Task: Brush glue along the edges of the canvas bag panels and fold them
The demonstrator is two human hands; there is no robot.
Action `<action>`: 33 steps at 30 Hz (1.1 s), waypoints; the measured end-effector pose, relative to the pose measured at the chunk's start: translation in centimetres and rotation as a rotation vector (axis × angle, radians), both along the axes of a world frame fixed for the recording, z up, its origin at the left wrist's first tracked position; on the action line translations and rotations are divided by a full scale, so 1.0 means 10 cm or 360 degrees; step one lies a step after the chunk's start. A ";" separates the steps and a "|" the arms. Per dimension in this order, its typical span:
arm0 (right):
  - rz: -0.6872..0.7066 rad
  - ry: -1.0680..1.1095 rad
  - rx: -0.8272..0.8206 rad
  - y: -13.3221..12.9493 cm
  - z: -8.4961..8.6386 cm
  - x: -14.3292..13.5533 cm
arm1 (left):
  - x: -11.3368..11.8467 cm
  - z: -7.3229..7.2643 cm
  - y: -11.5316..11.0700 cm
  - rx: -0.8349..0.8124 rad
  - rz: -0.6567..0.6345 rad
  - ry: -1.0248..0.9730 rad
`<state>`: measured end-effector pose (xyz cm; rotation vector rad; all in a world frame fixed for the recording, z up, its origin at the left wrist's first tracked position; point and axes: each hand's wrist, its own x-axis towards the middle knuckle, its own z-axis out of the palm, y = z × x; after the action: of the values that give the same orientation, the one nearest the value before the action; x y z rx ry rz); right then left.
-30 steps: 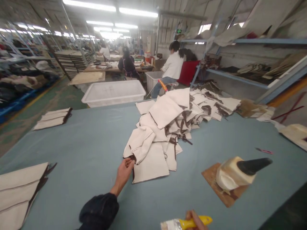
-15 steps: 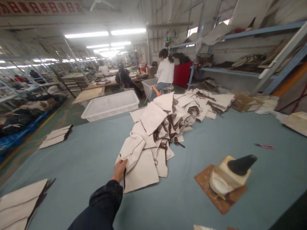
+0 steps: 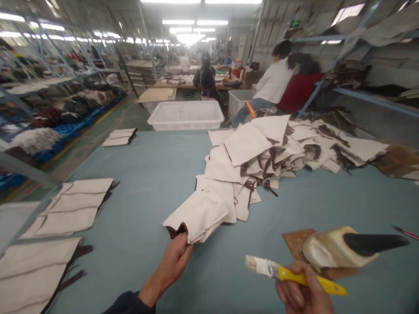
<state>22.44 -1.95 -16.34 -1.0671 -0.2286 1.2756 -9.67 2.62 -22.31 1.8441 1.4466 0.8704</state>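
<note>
My left hand (image 3: pixel 175 257) grips the near edge of a cream fabric piece (image 3: pixel 198 213) with a dark brown lining. This piece overlaps the front of a heaped pile of similar cream pieces (image 3: pixel 245 144) with brown edges. In my right hand (image 3: pixel 304 290) is a paintbrush (image 3: pixel 294 274) with a yellow handle, its whitish bristles pointing left. Behind that hand a cream container with a black cone-shaped part (image 3: pixel 340 248) rests on a brown board (image 3: pixel 296 240).
Stacks of cream pieces (image 3: pixel 75 205) lie along the left of the blue-green table (image 3: pixel 153 165). Pink-handled snips (image 3: pixel 406 233) lie at the right edge. Past the table stand a white tub (image 3: pixel 186 115) and a seated person in white (image 3: pixel 275 80).
My left hand has drawn the fabric piece off the pile toward me and turned it. My right hand has come into view with the paintbrush. The view has swung left.
</note>
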 end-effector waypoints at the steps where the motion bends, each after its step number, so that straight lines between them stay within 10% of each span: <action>1: 0.0030 -0.0027 0.0004 0.01 0.07 -0.10 | -0.01 -0.15 -0.24 0.0011 -0.0059 0.0093; 5: 0.0099 -0.0217 0.0110 0.05 0.23 -0.52 | 0.02 -0.62 -0.94 0.0063 -0.0126 0.0355; 8: 0.0168 -0.0398 0.0202 0.03 0.18 -0.76 | 0.01 -0.64 -1.12 0.0051 -0.0031 0.0384; 21: 0.0197 -0.2338 0.1460 0.03 0.11 -1.13 | -0.03 1.07 -0.82 -0.0310 -0.0015 -0.0401; 27: 0.0207 -0.2288 0.1493 0.07 0.07 -1.17 | 0.05 1.28 -0.85 -0.0484 0.0062 -0.0675; 33: -0.0262 -0.2406 0.1259 0.01 0.04 -0.97 | 0.05 1.22 -0.88 -0.0774 -0.0229 -0.0762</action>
<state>12.70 -1.89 -15.95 -1.0794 -1.5798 -0.0679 -9.16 -6.17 -10.09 1.2528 1.0863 0.7411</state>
